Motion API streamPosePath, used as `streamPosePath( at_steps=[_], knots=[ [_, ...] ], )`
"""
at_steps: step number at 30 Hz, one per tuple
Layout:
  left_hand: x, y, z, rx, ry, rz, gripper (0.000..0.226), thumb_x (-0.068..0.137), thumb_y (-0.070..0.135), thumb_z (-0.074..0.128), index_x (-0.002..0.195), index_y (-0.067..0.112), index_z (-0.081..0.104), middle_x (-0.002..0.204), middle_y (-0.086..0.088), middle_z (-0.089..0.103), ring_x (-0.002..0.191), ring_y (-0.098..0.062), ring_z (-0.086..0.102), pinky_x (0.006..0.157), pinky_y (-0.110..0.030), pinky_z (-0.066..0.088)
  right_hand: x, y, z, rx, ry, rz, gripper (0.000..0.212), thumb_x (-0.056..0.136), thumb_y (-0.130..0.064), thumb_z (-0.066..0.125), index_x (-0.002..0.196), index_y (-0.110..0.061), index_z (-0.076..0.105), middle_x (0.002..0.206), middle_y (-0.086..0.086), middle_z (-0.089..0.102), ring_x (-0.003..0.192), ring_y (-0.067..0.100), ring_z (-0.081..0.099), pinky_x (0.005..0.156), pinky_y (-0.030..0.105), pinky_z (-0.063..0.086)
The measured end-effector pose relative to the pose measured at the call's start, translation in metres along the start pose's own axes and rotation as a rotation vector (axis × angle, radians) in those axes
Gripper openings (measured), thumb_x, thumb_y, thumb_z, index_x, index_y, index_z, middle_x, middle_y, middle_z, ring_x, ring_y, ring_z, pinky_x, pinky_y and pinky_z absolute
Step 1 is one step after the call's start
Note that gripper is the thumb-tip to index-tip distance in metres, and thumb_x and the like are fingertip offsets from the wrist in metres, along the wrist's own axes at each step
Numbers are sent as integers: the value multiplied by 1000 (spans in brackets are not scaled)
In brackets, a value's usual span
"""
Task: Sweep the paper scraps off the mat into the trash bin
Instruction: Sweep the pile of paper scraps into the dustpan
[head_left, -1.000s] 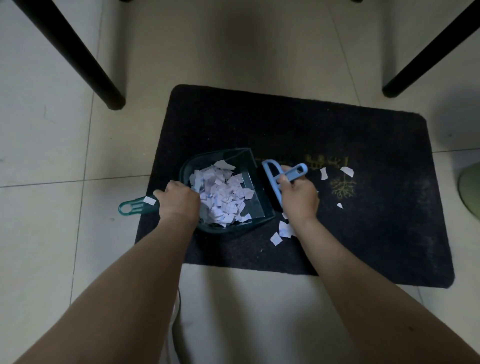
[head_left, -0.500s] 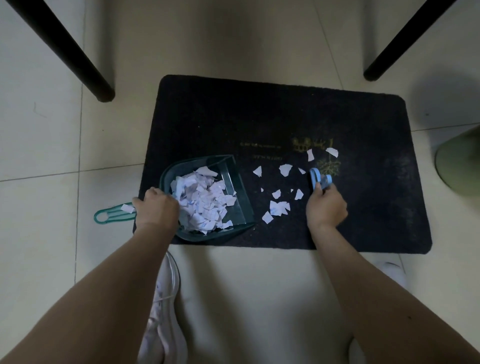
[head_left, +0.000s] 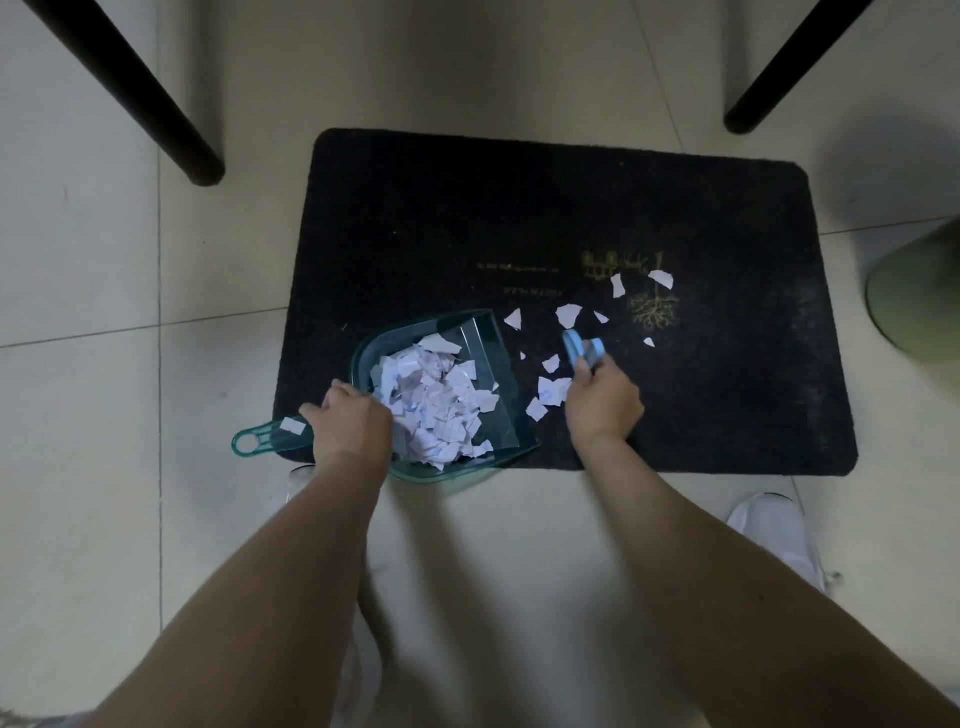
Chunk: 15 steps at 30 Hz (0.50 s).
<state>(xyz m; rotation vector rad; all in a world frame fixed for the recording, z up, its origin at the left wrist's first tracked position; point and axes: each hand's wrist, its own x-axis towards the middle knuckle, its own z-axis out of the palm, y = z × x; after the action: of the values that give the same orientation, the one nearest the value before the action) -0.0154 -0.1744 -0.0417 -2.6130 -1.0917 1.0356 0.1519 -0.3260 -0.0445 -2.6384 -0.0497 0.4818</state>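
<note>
A dark mat (head_left: 519, 218) lies on the tiled floor. On its near left edge sits a teal dustpan (head_left: 483, 338) holding a heap of white paper scraps (head_left: 436, 402). My left hand (head_left: 353, 423) grips the dustpan's handle (head_left: 260, 439). My right hand (head_left: 602, 400) holds a small blue brush (head_left: 582, 349), set down just right of the pan's mouth. Several loose scraps (head_left: 550, 389) lie on the mat between pan and brush, and more scraps (head_left: 618, 285) lie beyond the brush. One scrap rests on the pan's handle.
A green trash bin (head_left: 919, 296) shows at the right edge, partly cut off. Two black furniture legs (head_left: 156, 114) (head_left: 779, 78) stand on the floor behind the mat. My white shoes (head_left: 774, 530) and pale trousers are just below the mat's near edge.
The brush pulled right, away from the pan's mouth, uncovering loose scraps, then came back left toward the pan. My left hand kept its hold on the dustpan handle.
</note>
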Motion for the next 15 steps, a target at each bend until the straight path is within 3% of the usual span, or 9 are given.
streamPosePath(
  at_steps=[5,11,15],
  knots=[
    [3,4,-5,4,-7,1,38,93,5,44,131,6,53,129,-20,46,117,-31,44,98,-49,38,-16,-7,3,73,-77,-110,29,99,-32,44,118,-22,63,102,6,71,95,25,64,77,28,38],
    [4,4,-7,6,-21,10,37,92,3,45,128,7,56,127,-19,47,115,-31,44,99,-50,38,16,0,-25,60,138,-16,30,100,-30,42,119,-20,62,100,7,69,96,27,63,75,28,34],
    [5,4,-7,10,-26,8,38,92,2,46,128,7,56,127,-20,47,114,-31,44,97,-49,39,4,-6,-8,11,39,-20,28,100,-28,43,122,-21,60,102,9,70,100,30,63,82,32,43]
  ],
)
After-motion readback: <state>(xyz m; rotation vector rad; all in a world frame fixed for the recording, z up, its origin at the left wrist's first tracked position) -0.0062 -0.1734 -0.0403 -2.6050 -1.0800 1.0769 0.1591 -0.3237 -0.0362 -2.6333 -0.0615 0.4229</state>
